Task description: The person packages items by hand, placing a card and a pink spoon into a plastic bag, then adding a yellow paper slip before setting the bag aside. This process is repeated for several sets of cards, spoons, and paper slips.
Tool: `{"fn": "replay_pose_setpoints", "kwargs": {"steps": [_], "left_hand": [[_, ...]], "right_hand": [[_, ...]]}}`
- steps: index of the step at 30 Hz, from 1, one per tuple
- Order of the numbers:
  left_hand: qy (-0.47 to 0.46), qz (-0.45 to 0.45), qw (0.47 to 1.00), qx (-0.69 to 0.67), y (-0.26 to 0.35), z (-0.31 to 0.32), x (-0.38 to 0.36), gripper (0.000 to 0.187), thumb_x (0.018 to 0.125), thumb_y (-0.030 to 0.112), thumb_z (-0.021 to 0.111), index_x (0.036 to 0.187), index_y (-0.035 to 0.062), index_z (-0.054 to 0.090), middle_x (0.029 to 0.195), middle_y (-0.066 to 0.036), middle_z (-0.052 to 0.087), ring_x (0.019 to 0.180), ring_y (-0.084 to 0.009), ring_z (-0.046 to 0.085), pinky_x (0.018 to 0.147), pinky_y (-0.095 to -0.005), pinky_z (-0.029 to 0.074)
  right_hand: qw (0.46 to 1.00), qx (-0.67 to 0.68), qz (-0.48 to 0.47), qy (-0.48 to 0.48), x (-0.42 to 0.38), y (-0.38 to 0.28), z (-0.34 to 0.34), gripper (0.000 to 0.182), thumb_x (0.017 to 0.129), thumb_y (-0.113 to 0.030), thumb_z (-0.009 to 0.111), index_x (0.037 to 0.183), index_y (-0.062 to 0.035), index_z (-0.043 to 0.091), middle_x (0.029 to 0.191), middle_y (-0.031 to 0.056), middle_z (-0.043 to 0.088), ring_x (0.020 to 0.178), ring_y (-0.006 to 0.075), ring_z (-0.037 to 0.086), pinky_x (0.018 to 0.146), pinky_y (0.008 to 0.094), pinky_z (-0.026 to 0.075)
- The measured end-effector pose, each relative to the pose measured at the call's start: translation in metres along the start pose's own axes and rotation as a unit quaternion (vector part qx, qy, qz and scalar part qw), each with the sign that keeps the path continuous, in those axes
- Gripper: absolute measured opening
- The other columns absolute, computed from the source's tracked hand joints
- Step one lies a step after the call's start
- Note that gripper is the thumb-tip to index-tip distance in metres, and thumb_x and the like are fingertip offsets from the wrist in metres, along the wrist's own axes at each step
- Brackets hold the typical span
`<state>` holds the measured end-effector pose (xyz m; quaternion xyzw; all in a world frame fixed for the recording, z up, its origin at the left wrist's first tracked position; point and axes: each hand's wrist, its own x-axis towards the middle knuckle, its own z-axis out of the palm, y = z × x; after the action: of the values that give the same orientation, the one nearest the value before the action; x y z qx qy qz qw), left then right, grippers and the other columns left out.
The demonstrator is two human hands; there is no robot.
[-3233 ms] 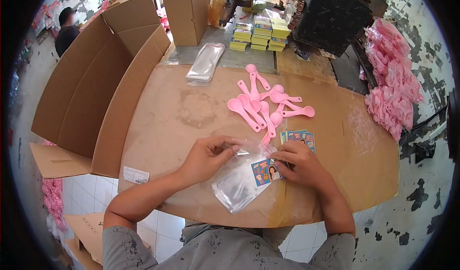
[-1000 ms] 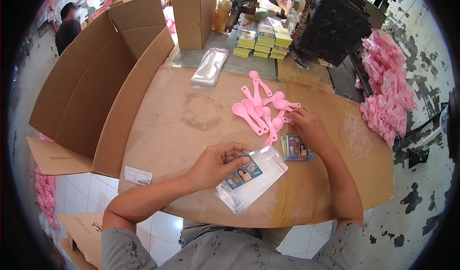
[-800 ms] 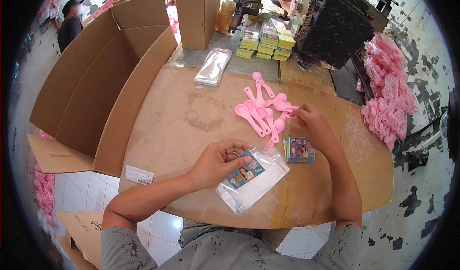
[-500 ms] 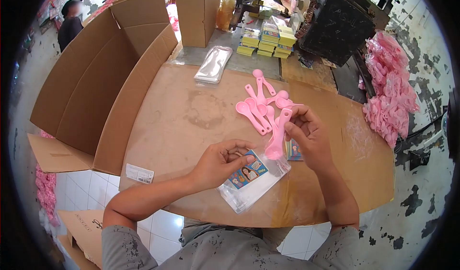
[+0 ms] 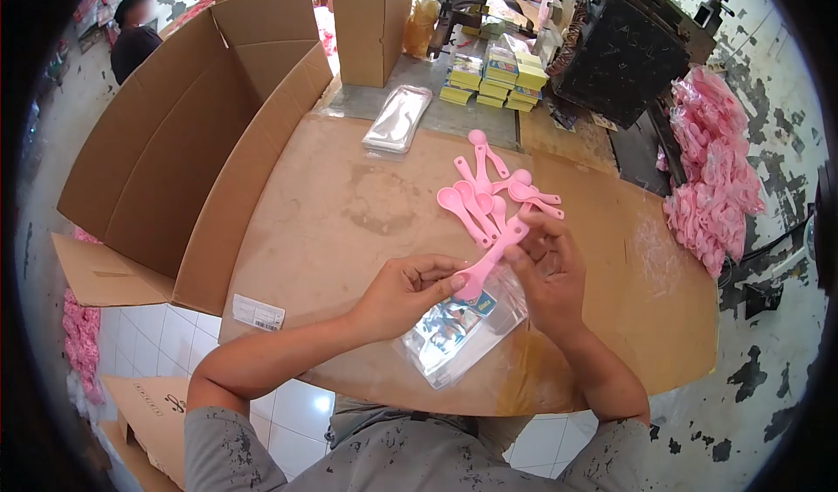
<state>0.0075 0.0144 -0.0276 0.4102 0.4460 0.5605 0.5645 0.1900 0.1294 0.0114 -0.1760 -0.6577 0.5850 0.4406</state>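
Observation:
My right hand (image 5: 552,269) grips a pink measuring spoon (image 5: 496,254) by its handle, bowl pointing down and left. The bowl reaches the thumb of my left hand (image 5: 408,293). My left fingers are closed at the upper edge of a clear plastic bag (image 5: 445,371); the exact pinch is partly hidden. A blue printed card (image 5: 449,322) shows under shiny plastic, seemingly inside the bag. Beyond my hands lies a loose pile of pink measuring spoons (image 5: 476,204).
A large open cardboard box (image 5: 253,165) stands left. Clear plastic bags (image 5: 398,121) are stacked at the back, near yellow-edged card stacks (image 5: 502,77). A black machine (image 5: 620,47) and bagged pink items (image 5: 711,178) are right. A person (image 5: 135,42) is far left.
The pink spoon has moved down and left to my left thumb, tilting over. The card has left my left fingers and now lies lower, under shiny plastic.

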Motion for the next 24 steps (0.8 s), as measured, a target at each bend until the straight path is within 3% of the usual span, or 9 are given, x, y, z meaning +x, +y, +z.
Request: {"fn": "replay_pose_setpoints", "kwargs": {"steps": [3,6,10,12,16,18,19,21,24], "left_hand": [[-0.014,-0.033,0.999,-0.03,0.008,-0.002,-0.003,0.029,0.105,0.015,0.064,0.125,-0.0057,0.065,0.112,-0.011,0.075,0.099,-0.0107,0.07,0.086,-0.0262,0.058],[-0.018,-0.042,0.999,-0.029,0.009,-0.003,-0.003,0.028,0.104,0.016,0.065,0.124,-0.0046,0.065,0.11,-0.012,0.075,0.097,-0.0104,0.07,0.083,-0.0268,0.058],[-0.043,-0.022,0.998,-0.044,0.007,0.0,-0.003,0.03,0.104,0.017,0.065,0.125,-0.0034,0.062,0.108,-0.009,0.075,0.097,-0.0114,0.07,0.084,-0.0273,0.057],[-0.07,0.003,0.996,-0.054,0.007,-0.001,-0.004,0.031,0.105,0.015,0.063,0.13,-0.0029,0.06,0.117,-0.01,0.073,0.107,-0.0133,0.068,0.09,-0.0293,0.055],[-0.011,0.134,0.991,0.017,0.013,0.004,-0.006,0.035,0.104,0.009,0.06,0.137,0.0014,0.056,0.136,-0.013,0.064,0.124,-0.0192,0.061,0.104,-0.0373,0.05],[-0.049,0.228,0.958,0.166,0.023,-0.005,-0.008,0.04,0.101,0.008,0.062,0.14,0.001,0.055,0.142,-0.015,0.059,0.132,-0.0206,0.056,0.109,-0.0388,0.046],[-0.067,0.272,0.93,0.238,0.027,-0.007,-0.01,0.043,0.1,0.007,0.063,0.141,0.0009,0.054,0.145,-0.015,0.057,0.136,-0.0214,0.053,0.112,-0.0395,0.044],[-0.057,0.278,0.927,0.246,0.035,0.004,-0.017,0.045,0.098,0.008,0.066,0.141,0.0021,0.056,0.142,-0.015,0.06,0.132,-0.0228,0.058,0.109,-0.038,0.046],[-0.02,0.27,0.934,0.232,0.032,0.014,-0.022,0.039,0.098,0.008,0.066,0.136,0.0029,0.061,0.134,-0.015,0.067,0.123,-0.0223,0.065,0.104,-0.0369,0.05]], "right_hand": [[0.977,-0.155,-0.017,-0.148,-0.003,0.011,-0.024,0.03,0.1,-0.001,0.065,0.129,-0.0001,0.059,0.118,0.007,0.062,0.109,0.015,0.062,0.095,0.0351,0.052],[0.971,-0.146,-0.008,-0.191,0.009,0.003,-0.036,0.031,0.096,-0.001,0.068,0.126,-0.0009,0.062,0.122,0.0075,0.063,0.116,0.019,0.061,0.1,0.04,0.049],[0.925,-0.226,-0.133,-0.276,0.026,-0.029,-0.019,0.026,0.089,0.002,0.071,0.115,-0.0038,0.069,0.126,0.009,0.064,0.116,0.0246,0.062,0.1,0.0403,0.049],[0.883,-0.263,-0.189,-0.341,0.029,-0.037,-0.017,0.024,0.086,0.003,0.073,0.108,-0.0052,0.072,0.127,0.01,0.064,0.114,0.0273,0.062,0.098,0.0402,0.049],[0.87,-0.326,-0.219,-0.298,0.037,-0.088,-0.004,0.014,0.084,0.0,0.075,0.097,-0.0054,0.073,0.108,0.0083,0.069,0.1,0.0267,0.066,0.088,0.0416,0.052],[0.823,-0.434,-0.234,-0.283,0.031,-0.105,0.002,0.012,0.083,-0.001,0.075,0.095,-0.0048,0.072,0.095,0.0073,0.069,0.088,0.0257,0.068,0.081,0.0413,0.053],[0.834,-0.437,-0.225,-0.251,0.029,-0.105,0.004,0.012,0.083,-0.001,0.075,0.095,-0.0045,0.071,0.091,0.0071,0.068,0.083,0.0253,0.067,0.077,0.0405,0.053],[0.853,-0.442,-0.206,-0.187,0.024,-0.104,0.01,0.012,0.083,0.0,0.074,0.095,-0.0039,0.071,0.082,0.0066,0.065,0.072,0.0247,0.066,0.069,0.0389,0.053],[0.877,-0.409,-0.165,-0.191,0.021,-0.102,0.016,0.013,0.084,0.0,0.073,0.096,-0.0025,0.07,0.079,0.0082,0.063,0.068,0.0234,0.065,0.06,0.0353,0.052]]}}
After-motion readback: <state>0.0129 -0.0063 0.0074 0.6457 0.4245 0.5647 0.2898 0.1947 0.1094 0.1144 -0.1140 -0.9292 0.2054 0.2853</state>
